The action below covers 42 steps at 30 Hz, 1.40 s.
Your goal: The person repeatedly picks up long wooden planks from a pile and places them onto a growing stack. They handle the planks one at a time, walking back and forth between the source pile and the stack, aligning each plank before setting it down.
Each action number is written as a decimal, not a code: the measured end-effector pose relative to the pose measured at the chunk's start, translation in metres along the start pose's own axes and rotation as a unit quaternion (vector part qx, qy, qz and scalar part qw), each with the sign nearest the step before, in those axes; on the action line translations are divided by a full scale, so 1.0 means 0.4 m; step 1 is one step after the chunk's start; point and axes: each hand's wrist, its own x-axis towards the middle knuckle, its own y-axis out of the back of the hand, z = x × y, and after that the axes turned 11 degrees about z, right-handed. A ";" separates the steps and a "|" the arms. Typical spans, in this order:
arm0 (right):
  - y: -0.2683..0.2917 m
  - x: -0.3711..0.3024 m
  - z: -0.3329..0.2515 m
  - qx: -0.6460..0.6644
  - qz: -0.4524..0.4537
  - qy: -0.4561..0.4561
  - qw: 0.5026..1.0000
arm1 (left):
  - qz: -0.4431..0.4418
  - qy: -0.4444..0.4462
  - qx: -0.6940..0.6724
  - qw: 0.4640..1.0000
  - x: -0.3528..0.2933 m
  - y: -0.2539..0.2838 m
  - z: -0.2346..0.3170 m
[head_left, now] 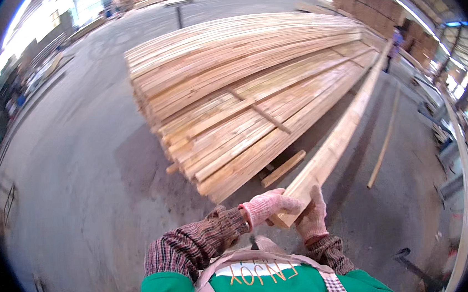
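A long pale wooden board [337,134] runs from my hands away to the far right, beside the big lumber stack [253,105]. My left hand [270,205], in a pink knit glove, is closed over the left edge of its near end. On the other edge, my right hand [313,216], gloved alike, grips the board with the thumb up along its side; the fingers underneath are partly hidden. The board's far end reaches close to another person [395,45], too small to tell how their hands sit.
Across the stack's lower layer lies a thin wooden strip [259,110]. A short timber [284,168] sticks out near the stack's base. On the grey floor at right lies a narrow stick [385,143]. Metal framework [450,187] lines the right side.
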 end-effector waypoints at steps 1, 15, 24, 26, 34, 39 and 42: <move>-0.047 0.025 0.010 -0.001 0.010 0.007 1.000 | 0.002 -0.007 -0.001 1.000 0.021 0.042 0.021; -0.585 0.544 0.281 -0.003 0.096 0.011 0.995 | -0.012 0.036 -0.027 0.999 0.244 0.751 0.268; -0.999 0.905 0.543 -0.056 0.082 0.041 0.994 | 0.015 -0.035 -0.022 0.999 0.363 1.314 0.415; -1.108 0.997 0.636 -0.094 0.087 0.075 0.989 | 0.022 -0.032 -0.037 0.999 0.361 1.471 0.454; -1.567 1.142 0.817 -0.062 0.036 0.018 0.997 | 0.019 -0.221 0.169 0.960 0.395 2.056 0.565; -1.599 1.237 0.942 -0.131 0.076 0.003 0.988 | 0.083 -0.201 0.050 0.975 0.469 2.226 0.422; -1.549 1.292 1.010 -0.146 0.093 -0.031 0.984 | 0.168 0.004 -0.096 0.981 0.487 2.185 0.360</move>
